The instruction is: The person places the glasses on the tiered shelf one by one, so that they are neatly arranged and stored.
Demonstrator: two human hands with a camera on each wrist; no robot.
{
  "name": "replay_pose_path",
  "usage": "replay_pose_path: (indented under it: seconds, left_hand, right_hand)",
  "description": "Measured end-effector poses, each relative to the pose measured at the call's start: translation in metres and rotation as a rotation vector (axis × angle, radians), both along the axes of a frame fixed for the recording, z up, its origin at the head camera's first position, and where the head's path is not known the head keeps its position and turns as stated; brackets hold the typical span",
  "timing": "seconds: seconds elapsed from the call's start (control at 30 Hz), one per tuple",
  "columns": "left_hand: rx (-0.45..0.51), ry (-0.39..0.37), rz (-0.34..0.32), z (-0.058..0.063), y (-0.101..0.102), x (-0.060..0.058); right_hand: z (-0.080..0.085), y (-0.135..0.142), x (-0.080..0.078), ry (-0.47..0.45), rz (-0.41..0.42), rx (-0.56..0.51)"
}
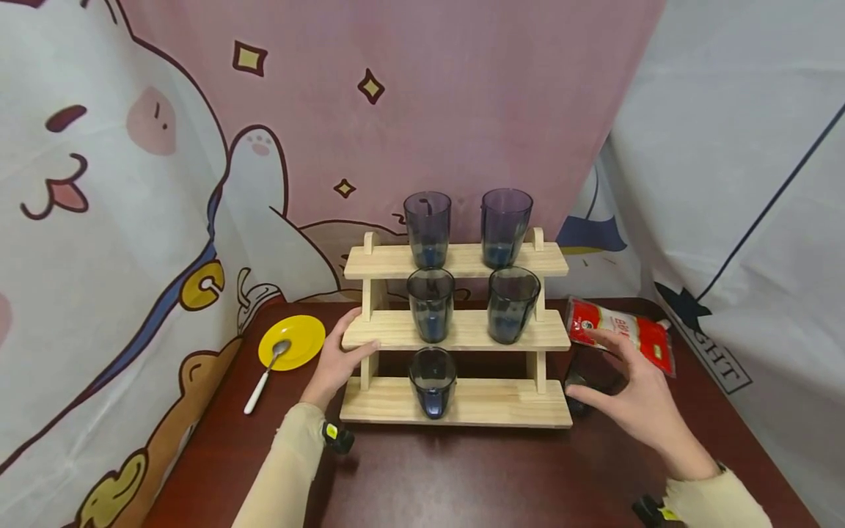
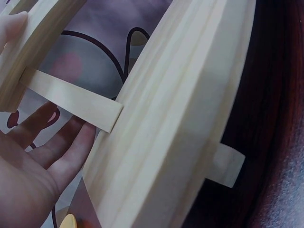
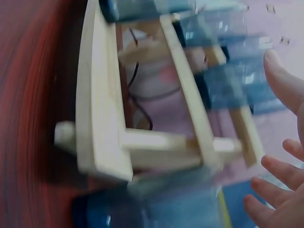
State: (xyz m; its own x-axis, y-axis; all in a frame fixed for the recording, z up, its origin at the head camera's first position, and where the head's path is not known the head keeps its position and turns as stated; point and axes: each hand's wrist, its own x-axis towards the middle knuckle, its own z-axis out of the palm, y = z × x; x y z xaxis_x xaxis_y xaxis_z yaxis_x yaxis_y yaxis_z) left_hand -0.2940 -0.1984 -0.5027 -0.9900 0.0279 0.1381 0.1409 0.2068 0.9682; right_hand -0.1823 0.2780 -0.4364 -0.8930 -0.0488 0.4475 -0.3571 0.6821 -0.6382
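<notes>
A three-tier wooden display rack (image 1: 455,403) stands on the table with several dark tinted glasses. Two glasses stand on the top tier, such as the right one (image 1: 506,227); two are on the middle tier, and one glass (image 1: 432,383) is on the bottom. My left hand (image 1: 339,359) holds the left end of the middle tier, thumb at its front edge, fingers (image 2: 71,161) behind and below it. My right hand (image 1: 637,400), thumb and fingers spread, is at another glass (image 3: 156,206) on the table beside the rack's right end, partly covering it in the head view.
A red and white packet (image 1: 623,330) lies behind the right hand. On the left are a yellow plate (image 1: 300,356) and a spoon (image 1: 267,378) with a white handle, its bowl on the plate. Printed cloth (image 1: 495,95) hangs around the back and sides of the table.
</notes>
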Motion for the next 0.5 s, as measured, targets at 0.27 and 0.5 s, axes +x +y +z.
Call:
replay_pose_path:
  seconds: [0.27,0.5]
  left_hand:
    - [-0.016,0.001,0.001,0.001,-0.001,-0.001]
    - [-0.012,-0.003,0.000,-0.001,-0.002,-0.001]
  right_hand:
    - [-0.029,0.029,-0.014,-0.112,-0.056,0.050]
    - [-0.054,0.036,-0.023,-0.245,-0.054,0.068]
